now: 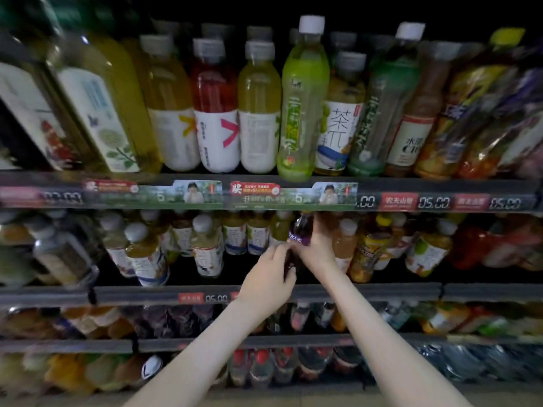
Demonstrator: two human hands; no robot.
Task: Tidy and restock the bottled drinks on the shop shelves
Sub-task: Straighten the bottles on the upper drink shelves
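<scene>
A dark bottle with a purple label [300,232] stands on the second shelf [367,290], in the gap between the tea bottles and an amber drink. My right hand [316,251] grips its middle from the right side. Lower down, my left hand [271,279] holds the bottle's base from the left, fingers curled round it. The bottle's lower half is hidden behind both hands. A tall light-green bottle [302,104] stands forward of its row on the top shelf [264,195], directly above.
Rows of tea, juice and water bottles fill the top shelf and the shelves below. Price strips run along each shelf edge. A white-capped tea bottle [205,248] stands left of my hands, an amber bottle [343,245] right of them. Lower shelves hold several more bottles.
</scene>
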